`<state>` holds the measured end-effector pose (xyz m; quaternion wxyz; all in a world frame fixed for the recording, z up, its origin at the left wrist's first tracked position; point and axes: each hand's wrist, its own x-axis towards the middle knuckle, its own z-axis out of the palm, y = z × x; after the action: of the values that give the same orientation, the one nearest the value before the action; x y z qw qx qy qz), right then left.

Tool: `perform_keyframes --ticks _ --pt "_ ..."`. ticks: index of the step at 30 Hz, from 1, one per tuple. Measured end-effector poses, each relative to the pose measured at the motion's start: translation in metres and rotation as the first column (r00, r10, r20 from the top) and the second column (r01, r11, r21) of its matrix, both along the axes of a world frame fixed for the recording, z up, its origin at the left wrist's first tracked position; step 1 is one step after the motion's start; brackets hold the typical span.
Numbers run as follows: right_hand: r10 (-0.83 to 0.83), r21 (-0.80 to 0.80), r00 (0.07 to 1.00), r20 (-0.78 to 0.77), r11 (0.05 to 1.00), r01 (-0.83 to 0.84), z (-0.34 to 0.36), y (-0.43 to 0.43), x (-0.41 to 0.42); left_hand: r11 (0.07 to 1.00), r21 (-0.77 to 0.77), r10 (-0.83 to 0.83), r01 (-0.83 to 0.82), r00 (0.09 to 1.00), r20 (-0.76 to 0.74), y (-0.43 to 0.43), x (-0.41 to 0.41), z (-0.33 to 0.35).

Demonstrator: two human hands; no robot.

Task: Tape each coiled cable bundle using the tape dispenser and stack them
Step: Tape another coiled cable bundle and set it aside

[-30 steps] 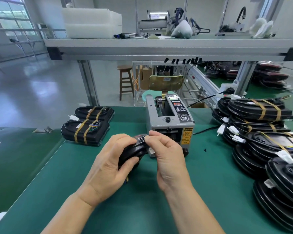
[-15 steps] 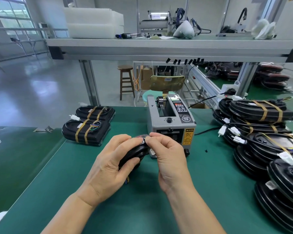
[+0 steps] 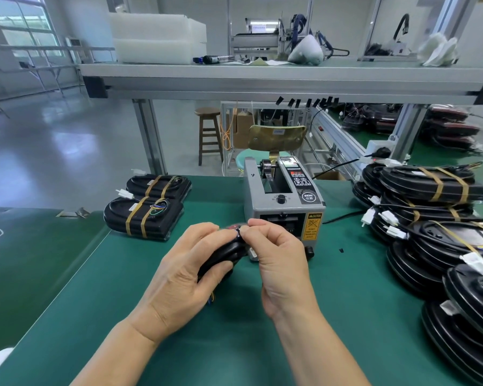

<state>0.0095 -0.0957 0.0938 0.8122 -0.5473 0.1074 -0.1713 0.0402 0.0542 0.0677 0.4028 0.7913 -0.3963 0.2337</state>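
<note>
Gripping a black bundle (image 3: 224, 254) just in front of the dispenser (image 3: 283, 203), about mid-bench (image 3: 95, 302), the L hand (image 3: 184, 271) wraps it from the left: fingers curled over the top, thumb pressed on the near side. The bundle is lifted off the mat; coloured wire ends poke out below the palm. R hand (image 3: 279, 263) meets it from the right, thumb & forefinger pinched together at the bundle's top edge on smth small, too blurred to tell what; its other fingers are curled in. Dispenser is grey, upright, slot facing the person, power cord running off to the right. Toward the far-left corner, taped bundles (image 3: 144, 217) in two low stacks w/ yellowish bands, one stack behind the other. Along the right edge, a big pile (image 3: 430, 240) of black coils w/ white plugs, some banded on top. Above the bench's far edge, a shelf (image 3: 262, 76) w/ white trays etc. A stool (image 3: 208, 132) stands on the floor beyond.
</note>
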Motion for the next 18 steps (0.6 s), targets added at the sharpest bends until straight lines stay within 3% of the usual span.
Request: perform_keyframes --ticks 11,16,18 --pt "-0.122 0.041 0.993 -0.008 0.992 0.122 -0.0029 0.0026 -0.0025 0.999 0.028 0.017 -0.016 0.999 -0.032 0.0007 -0.002 0.0053" --pt "-0.111 -0.161 0.992 -0.052 0.982 0.102 -0.0057 0.0041 0.0005 0.999 0.032 -0.008 0.009 1.0 -0.03 -0.0006 -0.0036 0.0055" --pt "-0.135 -0.163 0.99 -0.032 0.978 0.128 -0.0073 0.004 0.0016 0.999 0.032 -0.008 0.009 0.999 -0.032 -0.0019 -0.0047 0.006"
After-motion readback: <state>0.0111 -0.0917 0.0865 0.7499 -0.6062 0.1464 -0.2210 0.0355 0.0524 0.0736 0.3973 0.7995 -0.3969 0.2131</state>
